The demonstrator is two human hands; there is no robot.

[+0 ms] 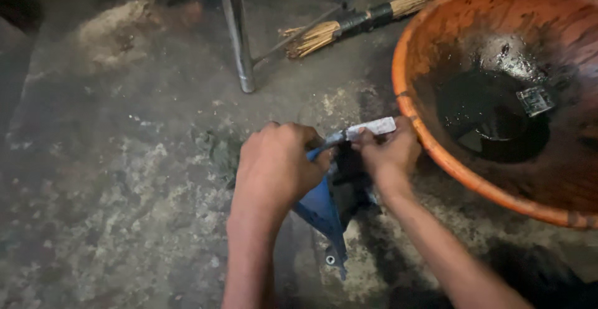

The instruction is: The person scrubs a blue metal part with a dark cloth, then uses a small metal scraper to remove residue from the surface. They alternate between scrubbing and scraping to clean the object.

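Just left of the orange basin (408,106), the left hand (277,166) clamps a blue panel (321,209); the right hand (389,153) pinches a white-tipped tool (370,127).

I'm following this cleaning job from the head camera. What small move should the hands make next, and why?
Probably draw the pale strip along the blue part's edge. Both the left hand and right hand already grip them, just beside the orange basin of dark liquid.

Greasy blue angular part (321,208), tilted upright.
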